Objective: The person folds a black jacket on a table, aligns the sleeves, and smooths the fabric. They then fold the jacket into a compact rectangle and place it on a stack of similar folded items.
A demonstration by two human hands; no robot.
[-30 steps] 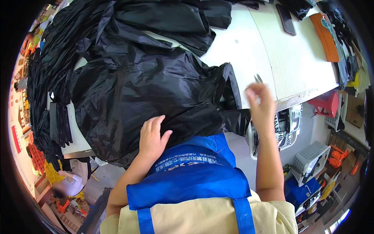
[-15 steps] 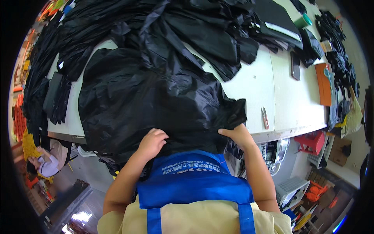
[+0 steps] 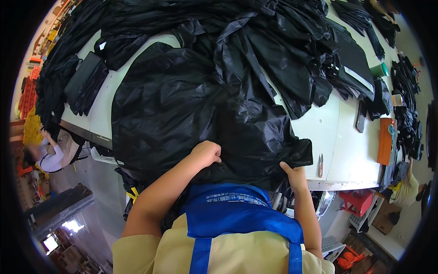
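A large sheet of thin, shiny black fabric [image 3: 169, 109] is spread before me, creased, its near edge hanging over the table's front edge by my blue apron. My left hand [image 3: 206, 153] is closed on the fabric near the middle of that edge, fingers curled and pinching a fold. At the right corner my right hand [image 3: 294, 176] grips the fabric, thumb on top and the other fingers hidden beneath it. Thread snips [image 3: 320, 166] with a reddish handle lie on the white table [image 3: 337, 141], just right of that corner.
More black fabric [image 3: 150, 20] is heaped across the far side. At the right lie a phone [image 3: 361, 117], an orange box [image 3: 386, 141], a green-rimmed cup [image 3: 379, 70] and folded black pieces [image 3: 349, 64]. A red stool [image 3: 357, 202] stands below. People work at both sides.
My left hand has moved forward onto the fabric, and its fingers have curled tighter. My right hand still holds the corner. The whole view has shifted, so the table appears further right and lower.
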